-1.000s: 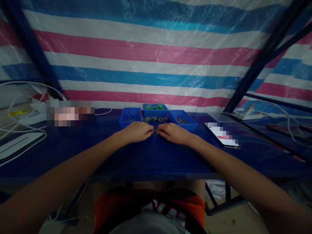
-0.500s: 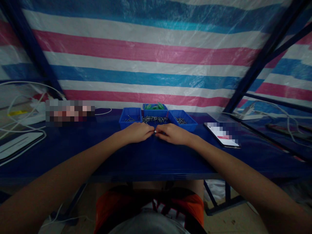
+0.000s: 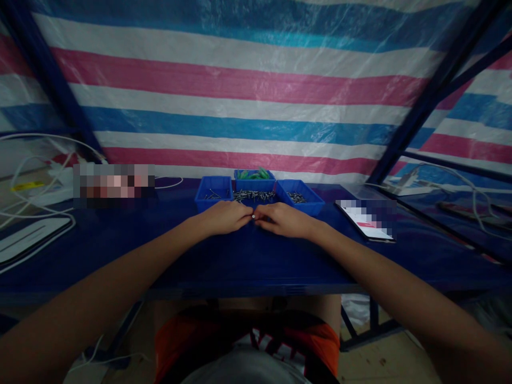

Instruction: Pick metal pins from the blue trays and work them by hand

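Note:
At the middle of the blue table, my left hand [image 3: 227, 217] and my right hand [image 3: 282, 219] meet fingertip to fingertip. Both are closed in a pinch around a small screw [image 3: 253, 216]; only its bright round end shows, and the fingers hide the rest. Just beyond the fingers lies a loose pile of dark metal screws [image 3: 255, 195]. A blue bin [image 3: 202, 200] with a few long screws stands beyond my left hand. Past my right hand is another blue bin [image 3: 314, 204], holding many small metal pieces. The back blue bin [image 3: 255, 184] contains green pieces [image 3: 256, 174].
A phone [image 3: 366, 221] lies on the blue table [image 3: 256, 261] to the right. A white-faced flat device [image 3: 34, 237] and white cables [image 3: 38, 136] are at the left. Behind the table hangs a striped plastic sheet [image 3: 248, 85], between blue metal posts [image 3: 426, 101].
The pinched screw's bright end has shifted very slightly left between the fingertips. Both hands keep nearly the same place and grip, and the bins have not moved.

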`<state>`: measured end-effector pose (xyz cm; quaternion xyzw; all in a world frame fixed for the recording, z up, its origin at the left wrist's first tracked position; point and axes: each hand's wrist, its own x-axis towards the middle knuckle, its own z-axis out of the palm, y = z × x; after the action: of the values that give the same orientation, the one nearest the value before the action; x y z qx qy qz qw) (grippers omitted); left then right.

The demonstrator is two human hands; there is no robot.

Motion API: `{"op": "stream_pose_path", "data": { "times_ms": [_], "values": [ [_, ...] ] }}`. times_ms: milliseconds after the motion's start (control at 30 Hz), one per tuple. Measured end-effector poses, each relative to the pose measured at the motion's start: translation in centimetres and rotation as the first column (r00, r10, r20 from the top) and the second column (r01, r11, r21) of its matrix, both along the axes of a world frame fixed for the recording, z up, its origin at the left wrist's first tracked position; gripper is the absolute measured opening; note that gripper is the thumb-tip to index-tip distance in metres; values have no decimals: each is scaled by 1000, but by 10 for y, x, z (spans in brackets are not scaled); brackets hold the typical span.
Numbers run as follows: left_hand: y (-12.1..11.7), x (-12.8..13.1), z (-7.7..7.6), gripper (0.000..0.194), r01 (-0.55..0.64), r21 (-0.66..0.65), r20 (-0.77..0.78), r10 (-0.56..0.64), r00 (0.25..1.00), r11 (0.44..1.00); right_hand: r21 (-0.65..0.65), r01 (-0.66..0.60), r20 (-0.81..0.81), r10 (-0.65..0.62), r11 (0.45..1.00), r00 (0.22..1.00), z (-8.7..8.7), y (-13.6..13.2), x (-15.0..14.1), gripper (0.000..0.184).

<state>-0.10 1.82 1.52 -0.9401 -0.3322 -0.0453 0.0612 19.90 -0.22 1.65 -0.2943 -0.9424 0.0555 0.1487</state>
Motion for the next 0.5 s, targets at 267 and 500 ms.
{"op": "stream_pose_path", "data": {
  "times_ms": [267,500],
  "values": [
    [0,1,0,28,-11,-5,1,11,1000,1000,-17,-2,1,2,1000,1000,1,-2,0,10],
    [1,0,-2,28,-5,13,-1,5,1000,1000,-6,-5,-4,5,1000,1000,0,-1,0,10]
  ]
}}
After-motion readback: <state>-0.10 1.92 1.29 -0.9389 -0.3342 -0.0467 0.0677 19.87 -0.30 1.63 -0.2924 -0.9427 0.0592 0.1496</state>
